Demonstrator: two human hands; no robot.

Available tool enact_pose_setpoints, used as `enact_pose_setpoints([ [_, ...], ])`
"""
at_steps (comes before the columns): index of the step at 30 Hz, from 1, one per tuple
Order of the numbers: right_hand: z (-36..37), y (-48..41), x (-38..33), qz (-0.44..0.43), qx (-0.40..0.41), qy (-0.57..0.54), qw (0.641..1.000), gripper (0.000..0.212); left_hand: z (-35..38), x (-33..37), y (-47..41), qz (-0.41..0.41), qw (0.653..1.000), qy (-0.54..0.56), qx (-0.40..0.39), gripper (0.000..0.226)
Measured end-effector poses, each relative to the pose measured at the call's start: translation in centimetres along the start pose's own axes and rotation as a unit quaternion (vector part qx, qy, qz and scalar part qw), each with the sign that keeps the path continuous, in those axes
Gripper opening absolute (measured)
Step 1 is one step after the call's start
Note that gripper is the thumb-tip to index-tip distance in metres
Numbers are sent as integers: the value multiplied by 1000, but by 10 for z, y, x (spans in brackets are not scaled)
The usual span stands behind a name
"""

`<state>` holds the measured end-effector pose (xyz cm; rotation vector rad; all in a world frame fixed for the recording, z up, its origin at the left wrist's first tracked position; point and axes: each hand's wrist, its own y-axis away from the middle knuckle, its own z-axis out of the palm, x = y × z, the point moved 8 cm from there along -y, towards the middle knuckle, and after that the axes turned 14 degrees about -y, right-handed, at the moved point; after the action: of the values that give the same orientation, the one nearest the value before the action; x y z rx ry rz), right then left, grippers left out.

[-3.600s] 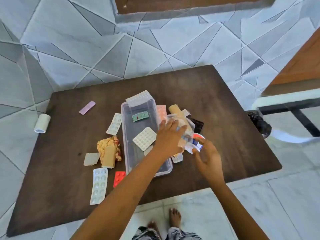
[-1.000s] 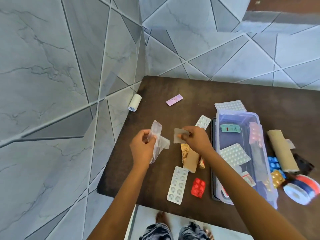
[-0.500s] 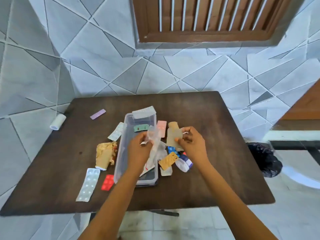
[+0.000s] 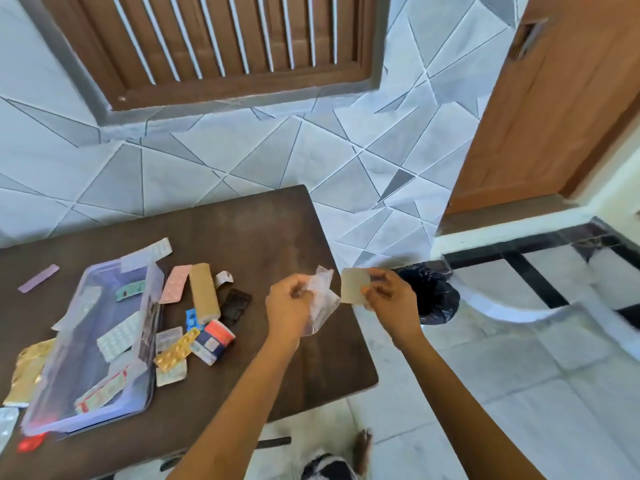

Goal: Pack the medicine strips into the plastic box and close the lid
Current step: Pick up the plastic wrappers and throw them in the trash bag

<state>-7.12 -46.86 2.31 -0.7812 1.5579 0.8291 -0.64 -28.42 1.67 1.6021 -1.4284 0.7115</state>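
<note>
The clear plastic box (image 4: pixel 152 344) lies open on the dark table (image 4: pixel 263 233) at the left, with a few medicine strips inside, one white blister strip (image 4: pixel 119 336) among them. More strips are scattered beside it: a pink one (image 4: pixel 175 284), an orange one (image 4: pixel 173 351) and a tan packet (image 4: pixel 204 292). My left hand (image 4: pixel 287 306) is shut on a clear plastic wrapper (image 4: pixel 322 299) over the table's right side. My right hand (image 4: pixel 391 301) pinches a flat beige strip (image 4: pixel 353 285) past the table's right edge.
A black bin bag (image 4: pixel 433 292) sits on the floor just right of the table, below my right hand. A purple strip (image 4: pixel 38 278), a gold foil packet (image 4: pixel 29 368) and a red strip (image 4: pixel 31 445) lie left of the box. A wooden door (image 4: pixel 554 98) stands at the right.
Both hands have moved from above the box to the right, toward the table's right edge and the bin bag, still holding the wrapper and the beige strip. The view has swung right.
</note>
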Motion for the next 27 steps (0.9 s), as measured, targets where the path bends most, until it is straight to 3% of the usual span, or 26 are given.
enact_pose_setpoints([
  [4,-33,-40,14,3,6,9,1000,28,48,11,-19,-19,1000,19,-9,8],
  [9,-90,-111,34,52,7,3,999,28,136,39,-58,-45,997,22,-60,34],
  [13,-152,-168,47,75,37,12,996,27,211,66,-90,-72,990,-5,-124,25],
  [17,-198,-217,71,100,50,26,993,28,272,84,-116,-113,980,-28,-159,32],
  [19,-216,-241,87,118,58,28,991,30,296,95,-127,-72,983,-54,-162,11],
  [23,-245,-302,133,167,38,49,984,33,354,98,-165,-57,983,-122,-123,20],
  [27,-266,-365,192,203,5,101,974,29,424,76,-207,-113,978,-138,-106,32],
])
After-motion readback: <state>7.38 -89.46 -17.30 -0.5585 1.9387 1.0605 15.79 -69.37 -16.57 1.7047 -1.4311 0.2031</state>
